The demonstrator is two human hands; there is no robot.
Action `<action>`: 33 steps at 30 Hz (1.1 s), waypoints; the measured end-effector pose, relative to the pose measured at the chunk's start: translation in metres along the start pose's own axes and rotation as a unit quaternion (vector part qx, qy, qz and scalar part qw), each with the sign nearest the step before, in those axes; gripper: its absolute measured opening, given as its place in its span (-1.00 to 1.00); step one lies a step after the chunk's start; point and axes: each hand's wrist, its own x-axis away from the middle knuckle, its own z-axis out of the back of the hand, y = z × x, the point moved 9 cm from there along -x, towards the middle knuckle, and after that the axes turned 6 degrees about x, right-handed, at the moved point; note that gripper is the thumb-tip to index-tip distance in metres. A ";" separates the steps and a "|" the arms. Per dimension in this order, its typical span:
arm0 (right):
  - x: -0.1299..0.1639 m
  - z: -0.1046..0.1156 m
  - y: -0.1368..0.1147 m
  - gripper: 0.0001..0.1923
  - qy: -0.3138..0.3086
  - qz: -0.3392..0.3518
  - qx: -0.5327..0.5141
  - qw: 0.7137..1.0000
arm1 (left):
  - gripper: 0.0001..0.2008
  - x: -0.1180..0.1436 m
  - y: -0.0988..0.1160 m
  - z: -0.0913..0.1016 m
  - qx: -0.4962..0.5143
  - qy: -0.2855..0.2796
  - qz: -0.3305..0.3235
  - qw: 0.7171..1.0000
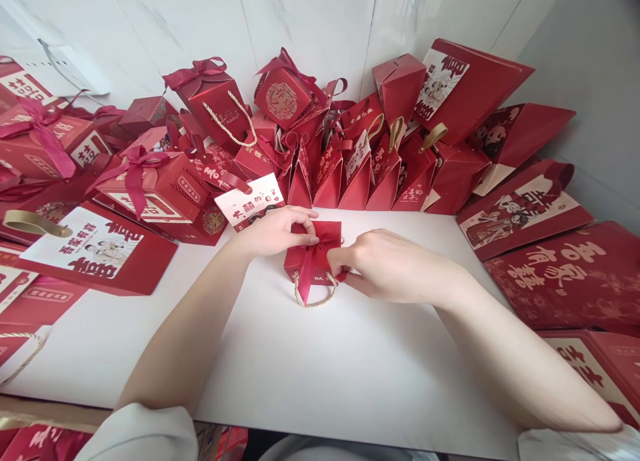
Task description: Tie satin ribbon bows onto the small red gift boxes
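Observation:
A small red gift box (296, 258) with a red ribbon bow (320, 242) and a gold rope handle (314, 300) stands on the white table (310, 368) in front of me. My left hand (277, 230) pinches the bow's left loop from above. My right hand (380, 262) grips the ribbon on the box's right side. Both hands rest against the box.
Many red gift boxes and bags ring the table: a row of small bags (370, 168) at the back, ribboned boxes (150, 181) at the left, large flat bags (555, 268) at the right. A white wall stands behind.

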 end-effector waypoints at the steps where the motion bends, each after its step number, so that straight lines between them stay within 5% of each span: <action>1: -0.001 -0.001 -0.002 -0.80 0.000 0.002 0.000 1.000 | -0.78 0.000 -0.001 0.000 -0.001 0.004 0.000 1.000; 10: -0.006 -0.004 -0.013 -0.83 -0.007 0.013 -0.099 0.995 | -0.71 0.001 0.001 0.001 0.021 -0.001 -0.016 1.000; 15: 0.009 -0.025 -0.015 -0.59 -0.165 0.016 -0.223 0.961 | -0.68 0.002 0.002 0.001 0.003 -0.002 -0.002 1.000; 18: 0.018 -0.033 -0.013 -0.72 -0.238 0.004 -0.251 0.938 | -0.61 0.004 -0.001 -0.001 -0.035 -0.015 0.029 0.999; 20: 0.019 -0.029 -0.003 -0.87 -0.231 -0.022 -0.243 0.942 | -0.44 0.007 -0.002 -0.004 -0.034 -0.039 0.034 0.998; 23: 0.015 -0.009 0.024 -0.83 -0.131 -0.095 -0.171 0.972 | 0.02 0.014 0.004 -0.006 -0.024 -0.079 -0.009 0.997; 25: 0.017 0.003 0.045 -0.68 -0.060 -0.162 -0.112 0.979 | 0.26 0.018 0.005 -0.006 -0.032 -0.100 -0.032 0.994; 28: 0.020 0.005 0.063 -0.10 -0.012 -0.209 -0.076 0.975 | 0.37 0.020 0.003 -0.004 -0.049 -0.102 -0.041 0.993; 30: 0.015 -0.006 0.066 0.20 -0.011 -0.183 -0.087 0.979 | 0.33 0.019 0.007 -0.001 -0.068 -0.080 -0.054 0.993; 33: 0.000 -0.027 0.069 0.39 -0.007 -0.109 -0.131 0.985 | 0.20 0.019 0.021 0.002 -0.104 -0.026 -0.089 0.990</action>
